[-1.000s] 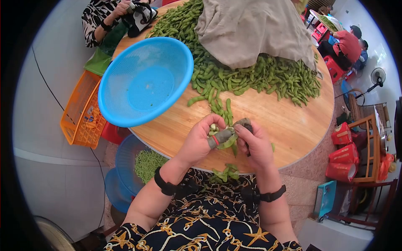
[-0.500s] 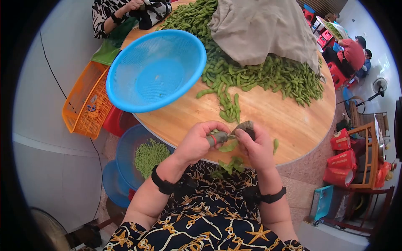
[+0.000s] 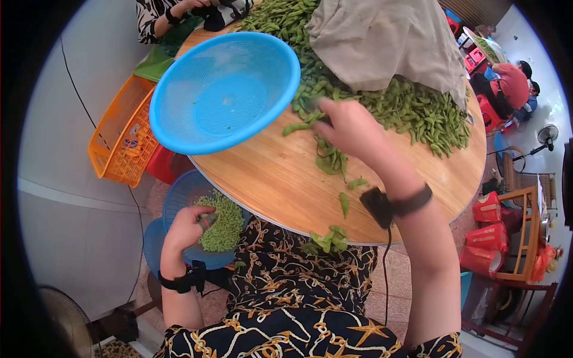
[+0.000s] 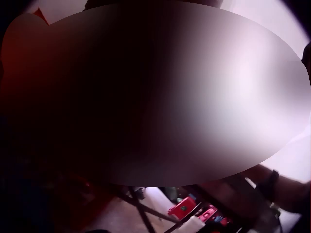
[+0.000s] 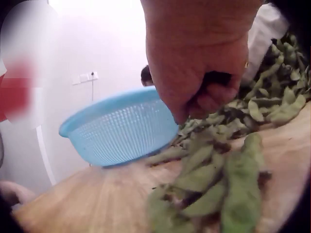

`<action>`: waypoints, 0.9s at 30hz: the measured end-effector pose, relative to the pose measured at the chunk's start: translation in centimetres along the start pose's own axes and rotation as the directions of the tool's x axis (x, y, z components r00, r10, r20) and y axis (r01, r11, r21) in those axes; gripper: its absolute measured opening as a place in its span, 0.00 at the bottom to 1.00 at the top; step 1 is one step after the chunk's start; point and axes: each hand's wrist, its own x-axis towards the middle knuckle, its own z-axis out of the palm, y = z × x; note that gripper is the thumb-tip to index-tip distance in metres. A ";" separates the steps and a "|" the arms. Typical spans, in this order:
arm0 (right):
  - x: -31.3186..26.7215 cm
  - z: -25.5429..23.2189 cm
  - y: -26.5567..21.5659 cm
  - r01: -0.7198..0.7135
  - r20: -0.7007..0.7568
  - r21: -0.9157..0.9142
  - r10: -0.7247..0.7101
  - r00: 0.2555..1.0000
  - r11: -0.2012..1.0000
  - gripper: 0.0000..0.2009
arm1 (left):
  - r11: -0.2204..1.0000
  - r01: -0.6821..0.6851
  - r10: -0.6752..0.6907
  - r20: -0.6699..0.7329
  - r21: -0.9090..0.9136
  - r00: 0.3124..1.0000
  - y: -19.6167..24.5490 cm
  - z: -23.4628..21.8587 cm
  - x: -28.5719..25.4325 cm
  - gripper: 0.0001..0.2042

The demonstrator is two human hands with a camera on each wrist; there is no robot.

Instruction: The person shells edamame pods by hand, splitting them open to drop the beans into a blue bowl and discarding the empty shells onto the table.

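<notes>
Right hand (image 3: pixel 349 128) out over round wooden table (image 3: pixel 286 179), fingers curled down onto edge of green edamame pod pile (image 3: pixel 412 110); whether pod is gripped, cannot tell. Left hand (image 3: pixel 188 230) down beside table edge, over low blue plastic basin of shelled green beans (image 3: pixel 224 224), fingers curled with grey thumb guard; contents of grip not visible. Empty blue mesh plastic colander (image 3: pixel 227 89) left of right hand, on table. Loose pods (image 3: pixel 331 158) just below right hand. Beige cloth (image 3: pixel 388 42) covers pile beyond it. Orange plastic crate (image 3: pixel 119 140) further left of left hand, on floor.
</notes>
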 end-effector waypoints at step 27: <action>-13.3 0.1 0.8 -0.509 -0.178 -0.112 0.487 0.855 0.853 0.11 | 0.718 -0.601 0.696 0.370 -0.351 0.616 19.0 12.7 3.7 0.16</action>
